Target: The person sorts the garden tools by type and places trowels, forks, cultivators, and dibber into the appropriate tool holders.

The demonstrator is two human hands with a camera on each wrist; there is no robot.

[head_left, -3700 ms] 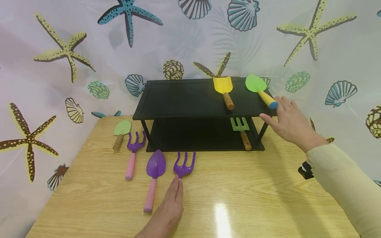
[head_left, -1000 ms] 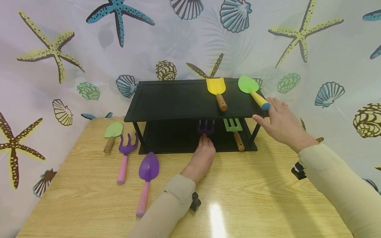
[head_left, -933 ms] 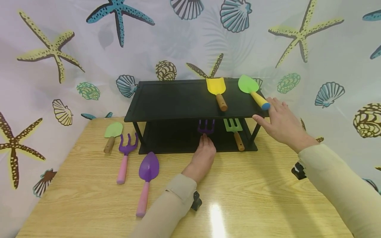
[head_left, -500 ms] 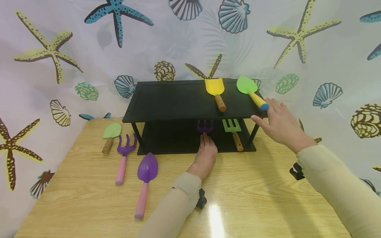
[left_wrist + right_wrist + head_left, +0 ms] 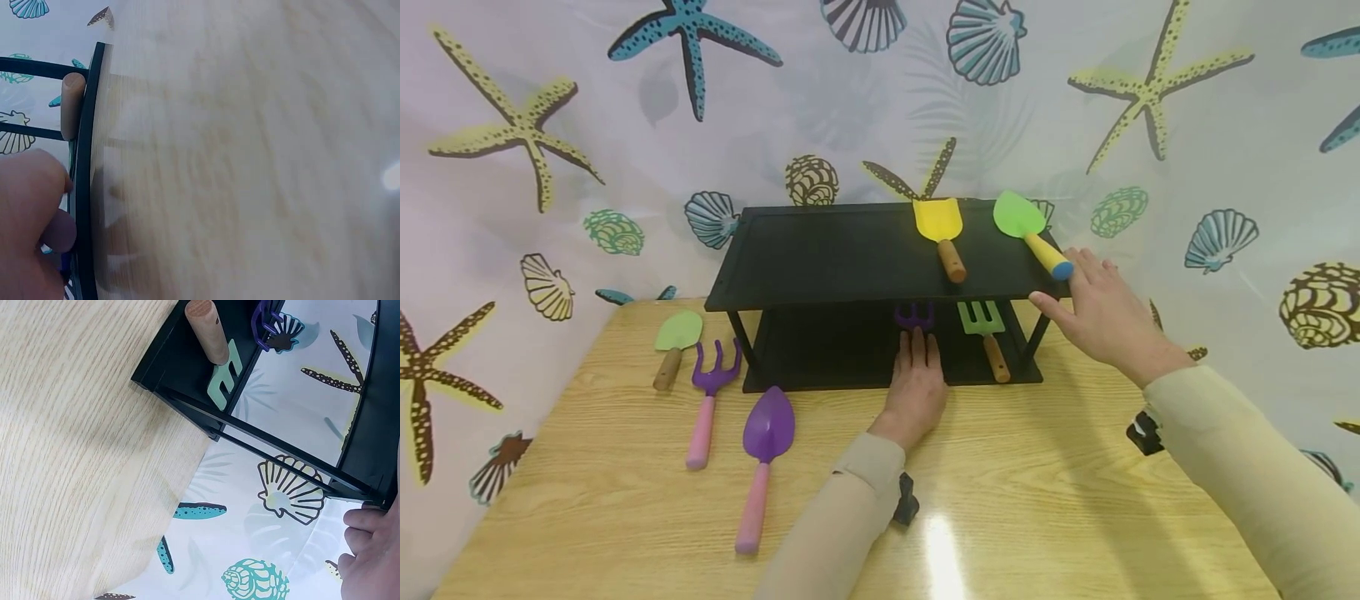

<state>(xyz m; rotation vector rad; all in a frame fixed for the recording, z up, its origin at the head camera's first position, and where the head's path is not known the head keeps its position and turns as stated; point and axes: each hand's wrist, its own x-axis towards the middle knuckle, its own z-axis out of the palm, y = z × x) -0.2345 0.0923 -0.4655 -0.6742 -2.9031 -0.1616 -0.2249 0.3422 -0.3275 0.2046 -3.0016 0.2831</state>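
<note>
Left hand [image 5: 917, 396] at the lower tier, fingers straight and slightly parted, lying over the handle of the purple 3-pronged fork [image 5: 913, 318]! That fork sits on the 2-tier black rack [image 5: 827, 254], just left of the green 3-pronged fork with the wooden handle [image 5: 981, 321]. Left forearm angles forward and right. Right hand [image 5: 1108, 321]: fingers extended, thumb spread, touching the upper tier's right end, arm reaching in from the right.

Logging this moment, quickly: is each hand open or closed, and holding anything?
Left hand: open, over the handle end of the purple fork inside the black rack.
Right hand: open, touching the rack's right end.
</note>
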